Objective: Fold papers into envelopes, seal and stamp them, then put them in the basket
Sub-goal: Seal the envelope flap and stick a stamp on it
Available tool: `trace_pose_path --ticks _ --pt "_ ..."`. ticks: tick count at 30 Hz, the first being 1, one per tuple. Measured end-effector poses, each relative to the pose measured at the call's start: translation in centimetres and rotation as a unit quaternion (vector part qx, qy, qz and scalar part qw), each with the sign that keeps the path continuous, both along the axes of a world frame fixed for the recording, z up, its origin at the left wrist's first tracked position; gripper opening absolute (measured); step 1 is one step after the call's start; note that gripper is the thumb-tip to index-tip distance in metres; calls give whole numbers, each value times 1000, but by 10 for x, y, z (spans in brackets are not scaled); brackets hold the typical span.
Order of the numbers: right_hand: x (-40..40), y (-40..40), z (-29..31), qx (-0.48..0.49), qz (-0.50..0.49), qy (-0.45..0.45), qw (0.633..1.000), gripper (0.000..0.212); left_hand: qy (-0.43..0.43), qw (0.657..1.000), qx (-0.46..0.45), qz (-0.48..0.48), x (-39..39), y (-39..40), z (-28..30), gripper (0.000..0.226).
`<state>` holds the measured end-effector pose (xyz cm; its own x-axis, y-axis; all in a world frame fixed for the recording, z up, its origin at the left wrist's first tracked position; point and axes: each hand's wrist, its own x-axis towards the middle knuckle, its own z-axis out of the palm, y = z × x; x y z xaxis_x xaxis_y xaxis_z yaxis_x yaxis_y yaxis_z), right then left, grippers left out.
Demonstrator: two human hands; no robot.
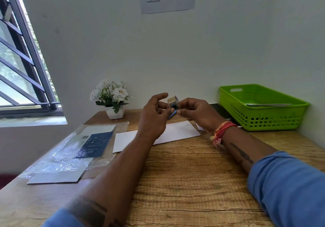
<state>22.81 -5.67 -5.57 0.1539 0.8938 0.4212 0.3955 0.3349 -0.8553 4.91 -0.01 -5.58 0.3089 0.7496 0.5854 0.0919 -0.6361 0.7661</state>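
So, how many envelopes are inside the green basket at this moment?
1 visible: an envelope lying flat inside the green basket, toward its right side. More may be hidden beneath it or behind the near wall.

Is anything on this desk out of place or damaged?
Nothing looks damaged. The clear plastic sleeve overhangs the desk's left edge, and the white envelope lies askew under the hands.

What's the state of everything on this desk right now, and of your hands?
Stamp block: held up, off the desk.
Right hand: gripping the stamp block.
Left hand: fingers touching a blue piece under it.
Envelope: flat on desk.
Basket: holding paper.
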Motion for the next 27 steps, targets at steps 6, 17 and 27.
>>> trace_pose_path --ticks 6,17,27 --pt "2 1 1 15 -25 -35 999 15 10 1000 8 -11 0 -2 0 38" --pt "-2 -2 3 41 -50 -92 994 11 66 987 131 65 5 -6 -1 23" --pt "-2 0 0 45 -90 -200 975 8 105 990 82 53 7 -2 -6 25"
